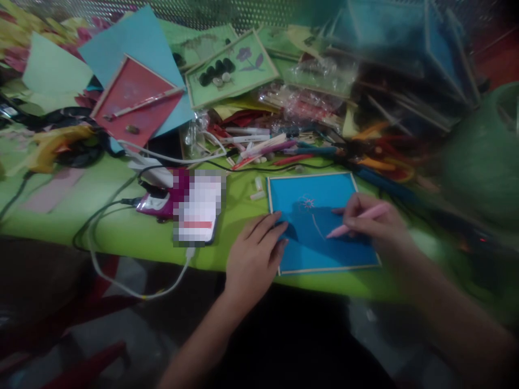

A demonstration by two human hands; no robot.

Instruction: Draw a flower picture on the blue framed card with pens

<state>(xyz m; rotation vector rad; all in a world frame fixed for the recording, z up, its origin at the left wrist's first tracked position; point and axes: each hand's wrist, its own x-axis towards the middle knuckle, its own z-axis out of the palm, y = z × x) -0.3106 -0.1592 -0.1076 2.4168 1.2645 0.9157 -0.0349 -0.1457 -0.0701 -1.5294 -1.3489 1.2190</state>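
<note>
A blue square sheet edged with thin wooden strips lies flat near the front of the green table. On it is a drawn flower in pale and reddish lines, with a stem running down from it. My right hand grips a pink marker, its tip touching the sheet at the stem's lower end. My left hand rests flat with fingers stretched over the sheet's left edge, holding nothing. Two small white pieces lie just beyond the sheet's upper left corner.
Left of my hands lies a phone on a cable, beside a purple power strip. A yellow glue gun sits farther left. Behind are scattered markers, orange-handled scissors, a framed green picture and a red one.
</note>
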